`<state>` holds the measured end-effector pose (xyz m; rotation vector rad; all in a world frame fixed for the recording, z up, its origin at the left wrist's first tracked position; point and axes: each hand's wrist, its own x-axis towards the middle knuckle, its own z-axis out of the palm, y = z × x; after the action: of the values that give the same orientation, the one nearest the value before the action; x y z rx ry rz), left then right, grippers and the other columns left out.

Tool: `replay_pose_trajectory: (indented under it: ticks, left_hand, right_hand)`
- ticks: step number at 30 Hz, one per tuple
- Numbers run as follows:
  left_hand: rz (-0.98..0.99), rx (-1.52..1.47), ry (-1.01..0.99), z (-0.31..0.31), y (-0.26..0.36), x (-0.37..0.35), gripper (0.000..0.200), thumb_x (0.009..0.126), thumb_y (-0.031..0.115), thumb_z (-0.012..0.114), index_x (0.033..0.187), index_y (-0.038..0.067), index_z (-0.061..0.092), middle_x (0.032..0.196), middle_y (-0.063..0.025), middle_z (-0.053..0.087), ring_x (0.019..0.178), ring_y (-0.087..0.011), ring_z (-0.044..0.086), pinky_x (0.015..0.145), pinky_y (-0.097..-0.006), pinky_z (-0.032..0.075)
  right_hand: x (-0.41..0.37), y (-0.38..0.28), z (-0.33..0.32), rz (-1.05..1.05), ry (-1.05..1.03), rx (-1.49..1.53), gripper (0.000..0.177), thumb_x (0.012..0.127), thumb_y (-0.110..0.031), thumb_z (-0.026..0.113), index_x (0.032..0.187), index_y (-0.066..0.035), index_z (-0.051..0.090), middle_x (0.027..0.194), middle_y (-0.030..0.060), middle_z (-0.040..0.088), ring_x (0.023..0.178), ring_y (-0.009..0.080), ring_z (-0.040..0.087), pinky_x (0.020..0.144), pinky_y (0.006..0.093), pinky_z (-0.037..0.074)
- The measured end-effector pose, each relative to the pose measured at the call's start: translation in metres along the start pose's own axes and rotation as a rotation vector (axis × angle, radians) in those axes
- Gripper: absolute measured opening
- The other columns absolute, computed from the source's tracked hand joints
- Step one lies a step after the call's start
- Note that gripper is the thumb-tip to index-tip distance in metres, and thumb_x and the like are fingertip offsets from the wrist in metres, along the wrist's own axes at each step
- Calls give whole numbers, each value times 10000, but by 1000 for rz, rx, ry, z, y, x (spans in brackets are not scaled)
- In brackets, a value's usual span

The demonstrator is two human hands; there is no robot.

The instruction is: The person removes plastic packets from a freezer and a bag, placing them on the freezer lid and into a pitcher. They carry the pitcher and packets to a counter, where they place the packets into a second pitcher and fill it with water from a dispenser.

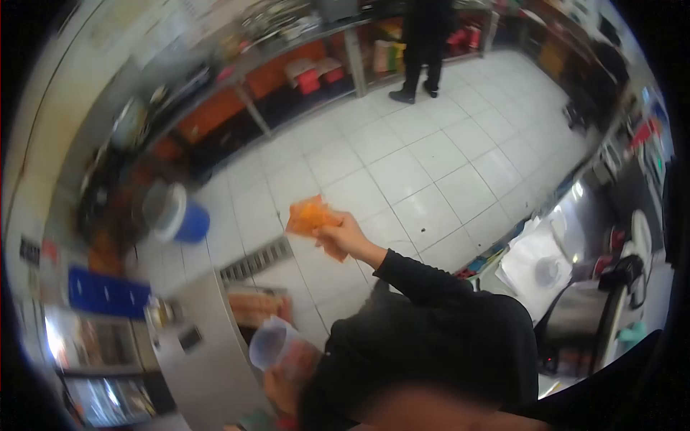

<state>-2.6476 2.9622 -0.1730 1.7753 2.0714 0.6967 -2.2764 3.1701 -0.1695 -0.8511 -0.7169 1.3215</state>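
Black sleeve [431,337]: closest to us, blurred, covering our right arm from the shoulder to the wrist.
Left hand [282,388]: low by our body, fingers wrapped round a clear plastic cup [277,346]. The hand is partly hidden behind the cup.
Cup: tilted, its mouth turned up and to the left. We see a reddish tint at its base but cannot tell whether that is contents or the hand showing through.
Right hand [346,237]: stretched out over the floor, pinched shut on an orange packet [310,218].
Packet: crumpled, held by its lower edge and fanning up and left from the fingers, well apart from the cup.
Below the packet: white tiled floor [417,165], with a floor drain grate [255,260] near.
Steel counter [208,359]: just beside the cup, with small items on it too blurred to name.
Blue bucket [176,215]: on the floor to the left, near the grate.
Other person [422,50]: standing at the far shelving, well apart from us. Only the legs and dark clothes show.
Right-side counter: white papers [535,266] lie on it.
Risk, packet: the pinch looks light and takes one edge only. If it is open, we judge that anything left inside could spill onto the tiles.
Risk, cup: held at a slant. A loosened hold or more tilt could tip out what is inside.
Risk, view: motion blur suggests our head is turning, so neither hand is closely watched.
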Motion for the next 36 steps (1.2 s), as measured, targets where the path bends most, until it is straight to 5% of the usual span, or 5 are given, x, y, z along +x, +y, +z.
replay_pose_trajectory:
  ticks: [12, 17, 19, 28, 36]
  left_hand:
    - [1038, 204, -105, 150, 135, 354, 155, 920, 152, 628, 845, 21, 664, 731, -94, 623, 627, -218, 599, 546, -352, 467]
    - [835, -346, -347, 257, 275, 454, 93, 860, 99, 674, 814, 19, 669, 714, -78, 634, 601, -210, 606, 532, -342, 469]
    - [989, -317, -431, 290, 353, 479, 112, 871, 143, 667, 829, 39, 676, 724, -90, 629, 635, -247, 609, 563, -371, 470]
    - [1362, -519, -881, 442, 680, 473, 55, 844, 101, 707, 848, 47, 703, 684, -79, 627, 565, -198, 588, 515, -313, 440]
    - [1416, -755, -1031, 584, 878, 367, 71, 870, 49, 685, 857, -20, 692, 734, -91, 673, 624, -133, 649, 551, -249, 500]
  right_hand:
    - [186, -87, -120, -155, 243, 16, 308, 810, -40, 675, 1102, 52, 638, 878, 105, 676, 662, 153, 660, 607, 306, 586]
    - [194, -139, -240, -270, 629, -157, 273, 813, -101, 699, 1055, 23, 670, 800, 87, 680, 615, 136, 658, 557, 273, 549]
    - [170, -177, -268, -249, 813, -162, 200, 833, -75, 673, 994, 41, 650, 833, 92, 669, 640, 177, 664, 604, 296, 553]
    - [24, -217, -396, -576, 1608, -73, 291, 813, -52, 650, 1086, 50, 631, 968, 103, 674, 757, 183, 660, 636, 334, 575]
    - [6, -303, -539, -610, 1645, 27, 324, 803, -33, 656, 1101, 89, 625, 977, 125, 676, 770, 197, 671, 635, 339, 587]
